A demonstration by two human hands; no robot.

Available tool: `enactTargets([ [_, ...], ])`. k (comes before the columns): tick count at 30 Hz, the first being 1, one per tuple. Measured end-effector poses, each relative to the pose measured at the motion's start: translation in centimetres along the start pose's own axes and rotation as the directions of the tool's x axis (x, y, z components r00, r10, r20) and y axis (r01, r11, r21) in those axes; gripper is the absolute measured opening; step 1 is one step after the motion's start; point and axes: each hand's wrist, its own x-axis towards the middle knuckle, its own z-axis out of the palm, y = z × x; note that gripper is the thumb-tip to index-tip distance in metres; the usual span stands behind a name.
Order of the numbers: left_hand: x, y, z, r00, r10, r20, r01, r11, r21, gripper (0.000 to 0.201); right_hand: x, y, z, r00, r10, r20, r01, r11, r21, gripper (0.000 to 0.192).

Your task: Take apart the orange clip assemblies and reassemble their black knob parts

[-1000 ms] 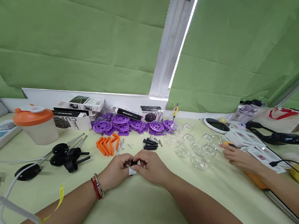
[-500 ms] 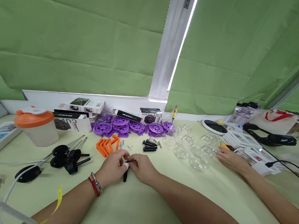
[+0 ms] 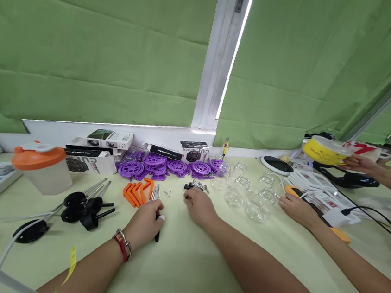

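Black rod (image 3: 156, 235) stays gripped in left hand (image 3: 145, 223); right hand (image 3: 199, 206), open, has reached toward springs (image 3: 199, 184).

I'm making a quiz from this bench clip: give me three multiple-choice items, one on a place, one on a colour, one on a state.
1. Where do the purple wheels lie?
A. by the windowsill
B. in the cup
C. under the left hand

2. The cup's lid is:
A. blue
B. orange
C. black

3. The left hand is:
A. flat and open
B. closed on a black part
C. off the table

Answers: 1 A, they sit in a row before the boxes at the sill; 2 B, the lid shows orange; 3 B, fingers curl round the part.
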Motion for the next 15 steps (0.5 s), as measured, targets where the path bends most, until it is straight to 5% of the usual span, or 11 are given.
enactTargets([
  [6,-0.1,0.3,-0.3,1.000,-0.002,-0.015,0.003,0.999,0.052,0.005,1.1,3.0,-1.4,0.993,0.114,0.029,-0.108,0.981,-0.162,0.016],
  [15,-0.5,0.9,-1.0,0.998,-0.005,-0.057,0.016,0.980,0.200,0.008,1.1,2.8,-1.2,0.990,0.070,0.118,-0.051,0.986,-0.156,0.012],
])
